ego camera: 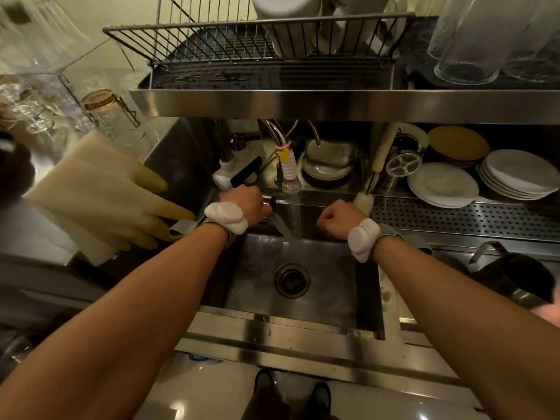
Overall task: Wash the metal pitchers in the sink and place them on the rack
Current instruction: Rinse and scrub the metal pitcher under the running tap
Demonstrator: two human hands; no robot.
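A dark metal pitcher (515,280) with a loop handle stands on the counter right of the sink (327,298). Water runs from the faucet nozzle (291,185) into the basin, which holds no pitcher. My left hand (247,203) is at the sink's back edge, left of the stream, closed on a small metal piece with a dark tip (270,203); what it is I cannot tell. My right hand (335,216) is a loose fist right of the stream, beside the white head of a brush (362,203). The wire rack (230,43) sits on the shelf above.
Yellow rubber gloves (121,204) lie over the left sink edge. Stacked white plates (442,184) and bowls sit behind a perforated drain board (454,216) at the right. Glasses (466,40) stand on the upper shelf, with more glassware at the far left.
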